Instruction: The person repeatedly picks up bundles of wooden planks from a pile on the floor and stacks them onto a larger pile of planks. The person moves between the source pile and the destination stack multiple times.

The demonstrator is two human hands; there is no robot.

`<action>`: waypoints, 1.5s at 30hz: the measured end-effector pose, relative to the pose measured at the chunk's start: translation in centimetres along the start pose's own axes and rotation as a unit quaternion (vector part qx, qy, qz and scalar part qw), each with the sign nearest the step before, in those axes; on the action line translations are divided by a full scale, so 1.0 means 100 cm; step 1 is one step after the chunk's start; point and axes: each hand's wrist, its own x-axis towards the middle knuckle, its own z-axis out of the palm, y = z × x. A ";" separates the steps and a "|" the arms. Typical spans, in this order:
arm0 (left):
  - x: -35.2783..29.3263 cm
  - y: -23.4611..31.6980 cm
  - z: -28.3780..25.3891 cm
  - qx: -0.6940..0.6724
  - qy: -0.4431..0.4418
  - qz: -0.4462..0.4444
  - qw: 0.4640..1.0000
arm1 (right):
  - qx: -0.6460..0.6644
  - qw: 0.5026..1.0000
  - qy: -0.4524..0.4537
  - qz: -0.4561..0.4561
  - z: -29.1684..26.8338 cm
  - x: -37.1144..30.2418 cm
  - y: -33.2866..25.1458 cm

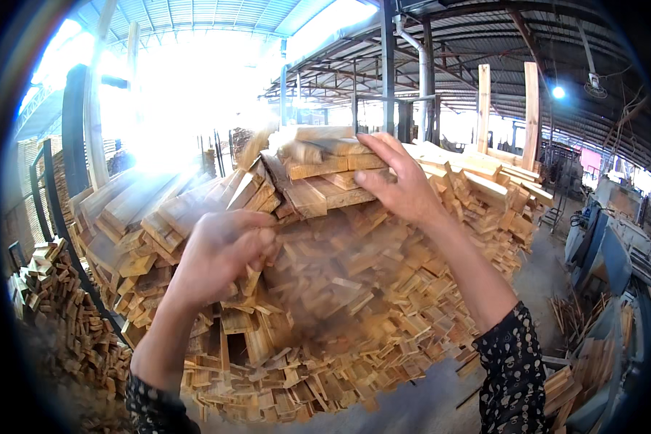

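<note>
A large pile of sawn wooden boards [333, 194] rises in front of me, its cut ends facing my way. At the top, my right hand [405, 184] closes on the right end of a short wooden board [325, 168], fingers above and thumb lower down. Left of it, my left hand [220, 253] is slightly blurred. Its fingers are curled in, close to the board ends at the pile's upper middle, and whatever they may hold is hidden. Some small pieces near the top are smeared by motion.
Another wood stack [72, 325] stands at the lower left behind dark metal bars [47, 195]. Upright wooden posts [532, 116] rise behind the pile at right. Blue-grey machinery [615, 246] stands along the right side, with loose sticks [579, 318] on the floor beside it.
</note>
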 end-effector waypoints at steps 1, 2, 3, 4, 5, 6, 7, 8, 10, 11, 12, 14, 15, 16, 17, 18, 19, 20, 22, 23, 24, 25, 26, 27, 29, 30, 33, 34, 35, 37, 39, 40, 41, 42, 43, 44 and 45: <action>-0.007 -0.004 0.002 0.006 0.051 0.089 0.995 | -0.033 0.998 0.018 -0.043 0.004 -0.001 0.005; -0.009 -0.006 0.001 0.012 0.102 0.176 0.979 | -0.013 0.997 0.054 -0.055 0.008 -0.002 0.006; -0.006 -0.005 -0.003 0.065 0.162 0.236 0.956 | 0.007 0.994 0.087 -0.066 0.015 -0.002 0.002; 0.004 0.003 -0.006 0.117 0.223 0.297 0.921 | 0.026 0.989 0.123 -0.081 0.018 -0.001 -0.002; 0.015 0.005 -0.004 0.179 0.247 0.332 0.893 | -0.053 0.980 0.159 -0.104 0.020 -0.001 -0.004; 0.027 0.002 0.001 0.229 0.277 0.364 0.859 | -0.140 0.964 0.191 -0.124 0.020 -0.003 -0.003; 0.040 -0.006 0.008 0.305 0.265 0.366 0.838 | -0.207 0.941 0.225 -0.141 0.029 -0.004 -0.003; 0.047 -0.012 0.013 0.378 0.252 0.366 0.812 | -0.217 0.923 0.269 -0.168 0.043 -0.005 -0.008; 0.049 -0.009 0.021 0.420 0.206 0.337 0.817 | -0.269 0.904 0.275 -0.189 0.062 -0.008 -0.016; 0.050 -0.010 0.024 0.442 0.180 0.321 0.818 | -0.291 0.894 0.278 -0.197 0.068 -0.007 -0.016; 0.054 -0.013 0.025 0.412 0.185 0.316 0.835 | -0.273 0.891 0.294 -0.212 0.068 -0.005 -0.016; 0.066 -0.024 0.028 0.393 0.172 0.324 0.843 | -0.282 0.886 0.297 -0.218 0.065 -0.002 -0.015; 0.072 -0.029 0.028 0.387 0.164 0.327 0.846 | -0.283 0.884 0.301 -0.220 0.066 0.000 -0.014; 0.079 -0.037 0.024 0.391 0.148 0.318 0.851 | -0.278 0.887 0.296 -0.222 0.070 0.006 -0.012; 0.087 -0.047 0.017 0.393 0.132 0.309 0.856 | -0.273 0.889 0.291 -0.223 0.076 0.013 -0.009; 0.094 -0.055 0.014 0.391 0.117 0.301 0.862 | -0.273 0.891 0.284 -0.225 0.081 0.020 -0.004; 0.100 -0.059 0.014 0.378 0.107 0.284 0.875 | -0.277 0.899 0.260 -0.217 0.088 0.026 0.002; 0.104 -0.061 0.013 0.366 0.098 0.266 0.886 | -0.280 0.907 0.235 -0.209 0.097 0.031 0.010; 0.107 -0.062 0.013 0.326 0.083 0.267 0.903 | -0.298 0.923 0.155 -0.185 0.100 0.034 0.013; 0.108 -0.062 0.015 0.337 0.093 0.270 0.897 | -0.307 0.925 0.131 -0.182 0.096 0.036 0.013; 0.110 -0.066 0.021 0.347 0.100 0.271 0.893 | -0.316 0.927 0.103 -0.176 0.092 0.037 0.018; 0.108 -0.068 0.018 0.368 0.106 0.267 0.884 | -0.312 0.931 0.081 -0.173 0.091 0.041 0.017; 0.108 -0.068 0.015 0.326 0.094 0.284 0.897 | -0.243 0.957 0.023 -0.156 0.081 0.039 0.017; 0.107 -0.071 0.015 0.332 0.097 0.269 0.899 | -0.182 0.974 0.054 -0.125 0.073 0.032 0.030; 0.105 -0.073 0.016 0.334 0.106 0.245 0.904 | -0.035 0.992 0.118 -0.004 0.041 0.006 0.043; 0.105 -0.070 0.019 0.351 0.114 0.240 0.898 | -0.028 0.986 0.158 0.039 0.024 -0.012 0.038; 0.108 -0.069 0.023 0.424 0.123 0.206 0.873 | 0.009 0.971 0.198 0.132 0.022 -0.074 0.069; 0.110 -0.064 0.024 0.397 0.113 0.206 0.887 | 0.016 0.972 0.179 0.152 0.024 -0.098 0.077; 0.111 -0.059 0.026 0.406 0.106 0.189 0.888 | 0.010 0.976 0.145 0.165 0.027 -0.123 0.083; 0.115 -0.051 0.038 0.410 0.087 0.164 0.893 | 0.046 0.974 0.077 0.207 0.033 -0.178 0.098; 0.122 -0.045 0.048 0.326 0.056 0.124 0.935 | 0.120 0.955 -0.010 0.270 0.049 -0.226 0.121; 0.121 -0.040 0.051 0.281 0.041 0.099 0.954 | 0.145 0.938 -0.059 0.310 0.057 -0.245 0.124; 0.119 -0.043 0.048 0.278 0.044 0.099 0.955 | 0.149 0.935 -0.089 0.310 0.068 -0.256 0.114; 0.117 -0.042 0.042 0.278 0.048 0.100 0.954 | 0.157 0.932 -0.118 0.306 0.077 -0.268 0.104; 0.119 -0.041 0.045 0.301 0.074 0.130 0.942 | 0.165 0.912 -0.172 0.333 0.083 -0.294 0.107; 0.121 -0.041 0.049 0.327 0.100 0.158 0.927 | 0.177 0.888 -0.225 0.359 0.092 -0.322 0.112; 0.125 -0.036 0.060 0.341 0.123 0.182 0.914 | 0.153 0.857 -0.303 0.387 0.093 -0.342 0.111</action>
